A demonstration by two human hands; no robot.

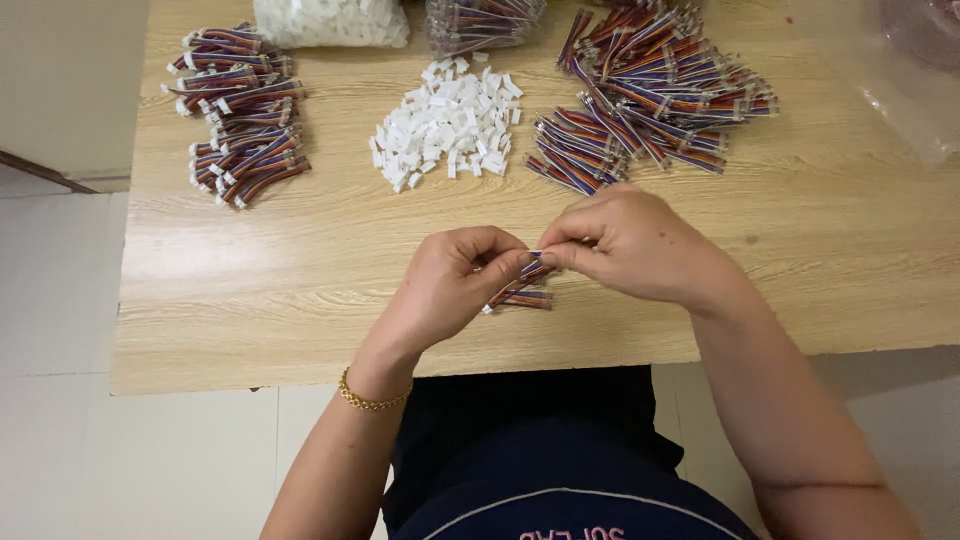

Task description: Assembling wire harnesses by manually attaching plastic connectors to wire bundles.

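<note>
Over the near edge of the wooden counter (300, 300), the left hand (450, 285) and right hand (630, 245) each pinched one short wire bundle (522, 285), while behind it lay loose white connectors (445, 125), finished bundles (240, 115) and many unfitted wires (640, 90).

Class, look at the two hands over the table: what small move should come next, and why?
Probably pressing the wire ends home between the fingertips. Both the left hand and the right hand pinch the same short wire bundle at its upper end; whether a connector is already there cannot be seen. White connectors lie heaped beyond, with loose bundles to the right and capped ones to the left.
</note>
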